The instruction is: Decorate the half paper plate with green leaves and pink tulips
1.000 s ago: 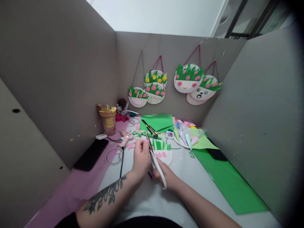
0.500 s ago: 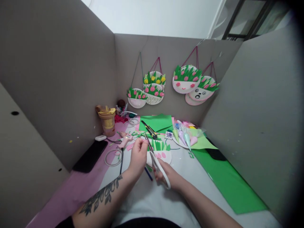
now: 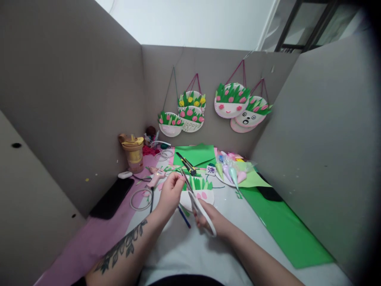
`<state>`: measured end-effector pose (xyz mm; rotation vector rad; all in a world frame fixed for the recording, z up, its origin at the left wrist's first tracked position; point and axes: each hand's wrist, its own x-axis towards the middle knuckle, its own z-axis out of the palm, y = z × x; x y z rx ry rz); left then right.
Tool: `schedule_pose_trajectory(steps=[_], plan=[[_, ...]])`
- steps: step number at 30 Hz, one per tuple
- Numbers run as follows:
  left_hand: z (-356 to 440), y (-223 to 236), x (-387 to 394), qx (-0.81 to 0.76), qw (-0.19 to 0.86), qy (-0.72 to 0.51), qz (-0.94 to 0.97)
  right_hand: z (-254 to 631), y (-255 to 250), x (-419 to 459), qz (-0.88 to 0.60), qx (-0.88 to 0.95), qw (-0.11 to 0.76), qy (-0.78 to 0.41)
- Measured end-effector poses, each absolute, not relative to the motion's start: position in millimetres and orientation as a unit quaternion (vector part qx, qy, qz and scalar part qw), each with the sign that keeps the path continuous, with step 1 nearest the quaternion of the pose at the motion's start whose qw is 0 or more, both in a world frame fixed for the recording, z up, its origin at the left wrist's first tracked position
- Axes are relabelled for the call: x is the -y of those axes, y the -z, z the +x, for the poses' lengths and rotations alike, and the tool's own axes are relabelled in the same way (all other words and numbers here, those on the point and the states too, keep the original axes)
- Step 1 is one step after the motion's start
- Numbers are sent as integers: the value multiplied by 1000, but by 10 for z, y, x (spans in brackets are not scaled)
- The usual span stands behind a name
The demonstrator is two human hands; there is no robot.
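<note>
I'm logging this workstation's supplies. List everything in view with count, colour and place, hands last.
Partitions: three, grey, back and sides
Hanging paper-plate baskets: at least five, white-green-pink-yellow, back
Paper-plate basket: one, white-green-pink, centre
Scissors: one, white-handled, centre front
Pink piece: one, pink, at scissors' blades
Green sheets: several, green, back and right
Utility knife: one, black-yellow, back centre
Glue gun: one, pink, centre left
Pen: one, blue, centre front
Rings: at least three, pale, left
Phone-like slabs: two, black, far left, far right
Small case: one, white, left
Lidded cup: one, tan-yellow, back left
Yarn: uncountable, red, back left
Piping bags: several, multicoloured, right
Character card: one, white, centre right
Left hand: one, pinching pink piece
Right hand: one, gripping scissors
</note>
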<state>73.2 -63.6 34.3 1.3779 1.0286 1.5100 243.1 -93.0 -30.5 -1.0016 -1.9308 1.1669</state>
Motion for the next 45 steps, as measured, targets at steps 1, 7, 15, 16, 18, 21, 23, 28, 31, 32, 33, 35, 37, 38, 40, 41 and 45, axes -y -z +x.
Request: schedule_pose_trajectory(steps=[1, 7, 15, 16, 18, 21, 23, 28, 31, 32, 33, 35, 37, 38, 40, 41, 45], plan=[[723, -346, 627, -406, 420, -598, 549, 2442, 298, 925, -383, 739, 328, -447], [632, -357, 561, -392, 447, -558, 578, 2502, 241, 912, -381, 742, 306, -460], [575, -382, 540, -394, 446, -536, 599, 2510, 202, 919, -383, 740, 297, -467], [567, -381, 538, -395, 446, -532, 602, 2511, 196, 920, -385, 739, 295, -468], [549, -376, 531, -395, 447, -520, 611, 2516, 182, 923, -388, 739, 291, -467], [517, -368, 516, -392, 450, -507, 622, 2528, 165, 924, -388, 744, 286, -462], [494, -370, 506, -389, 452, -501, 627, 2535, 161, 920, -389, 750, 282, -456], [411, -419, 493, -376, 464, -484, 640, 2520, 179, 912, -390, 759, 286, -437], [352, -466, 491, -371, 479, -474, 639, 2504, 177, 910, -414, 747, 294, -429], [335, -481, 490, -371, 484, -471, 637, 2510, 173, 902, -423, 739, 303, -429], [322, -495, 488, -373, 489, -470, 634, 2527, 168, 886, -431, 728, 318, -429], [305, -515, 480, -375, 496, -473, 624, 2606, 162, 825, -455, 700, 354, -422], [302, -516, 465, -377, 500, -478, 616, 2750, 163, 725, -509, 663, 389, -386], [305, -507, 455, -379, 501, -478, 614, 2840, 167, 666, -549, 642, 405, -349], [324, -472, 433, -384, 498, -470, 619, 3037, 180, 550, -635, 612, 402, -247], [339, -446, 422, -388, 496, -462, 625, 3130, 187, 500, -678, 600, 374, -200], [450, -311, 409, -408, 471, -408, 668, 3364, 210, 381, -801, 556, 202, -99]])
